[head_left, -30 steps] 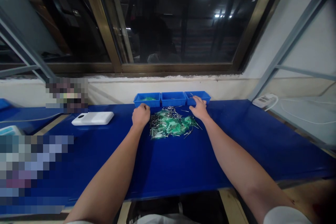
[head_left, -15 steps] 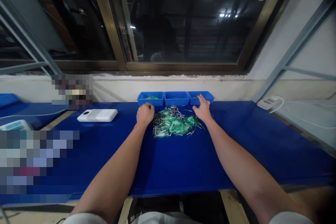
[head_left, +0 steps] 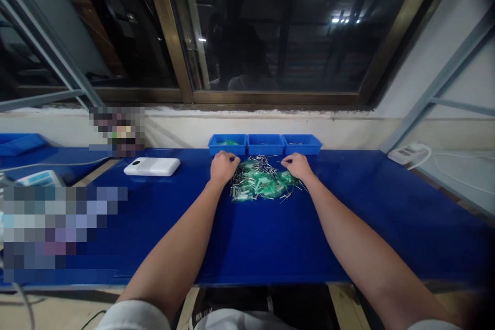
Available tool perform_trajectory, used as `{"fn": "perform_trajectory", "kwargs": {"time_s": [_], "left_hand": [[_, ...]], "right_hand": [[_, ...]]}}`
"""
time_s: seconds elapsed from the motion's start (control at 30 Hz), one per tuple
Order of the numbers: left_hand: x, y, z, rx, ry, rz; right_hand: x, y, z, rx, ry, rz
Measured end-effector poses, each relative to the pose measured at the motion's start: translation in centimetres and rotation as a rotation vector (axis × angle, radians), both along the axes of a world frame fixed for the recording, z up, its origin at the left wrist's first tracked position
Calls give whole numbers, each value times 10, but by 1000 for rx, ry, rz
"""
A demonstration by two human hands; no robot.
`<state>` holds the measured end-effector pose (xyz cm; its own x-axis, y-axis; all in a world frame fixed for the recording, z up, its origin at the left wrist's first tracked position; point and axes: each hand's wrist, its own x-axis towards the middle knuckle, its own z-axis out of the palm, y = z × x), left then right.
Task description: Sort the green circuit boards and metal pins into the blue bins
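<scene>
A pile of thin metal pins (head_left: 265, 165) mixed with green plastic-looking pieces (head_left: 266, 185) lies on the blue tabletop. My left hand (head_left: 224, 167) is closed at the pile's upper left edge, fingertips together; whatever they hold is too small to make out. On the other side, my right hand (head_left: 299, 166) pinches thumb and finger at the end of a thin metal pin by the pile's upper right. Just behind the hands stand a left blue bin (head_left: 227, 150) with green pieces inside, a middle blue bin (head_left: 266, 150) and a right blue bin (head_left: 303, 150) with a few pins.
A white oblong device (head_left: 152, 166) lies to the left on the blue table (head_left: 266, 247). A white power strip (head_left: 409, 153) with a cable sits at the right by the wall. Another blue bin (head_left: 23, 143) is at far left. Metal posts rise on both sides before a window.
My right hand has come from above the right bin down to the pile's upper right edge, its fingers closing into a pinch. My left hand stays beside the pile. The view has shifted slightly.
</scene>
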<state>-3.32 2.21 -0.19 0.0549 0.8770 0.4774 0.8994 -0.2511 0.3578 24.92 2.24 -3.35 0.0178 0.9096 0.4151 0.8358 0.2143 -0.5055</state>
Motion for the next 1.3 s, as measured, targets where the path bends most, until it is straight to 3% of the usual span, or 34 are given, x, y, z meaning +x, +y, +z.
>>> {"fn": "perform_trajectory", "kwargs": {"time_s": [0.2, 0.47, 0.7, 0.9, 1.03, 1.3], "left_hand": [[2, 2, 0, 26, -17, -106], [5, 2, -1, 109, -31, -163], [10, -5, 4, 153, -45, -290], [26, -25, 18, 131, 36, -480], [38, -38, 23, 92, 133, -589], [47, -42, 23, 133, 141, -530]], "right_hand": [[0, -7, 5, 0, 84, 21], [-10, -13, 16, 128, 90, 98], [-23, -22, 23, 61, 390, 152], [-42, -32, 33, -99, 626, 302], [-56, -35, 38, -29, 680, 314], [-66, -34, 38, 9, 775, 301]]}}
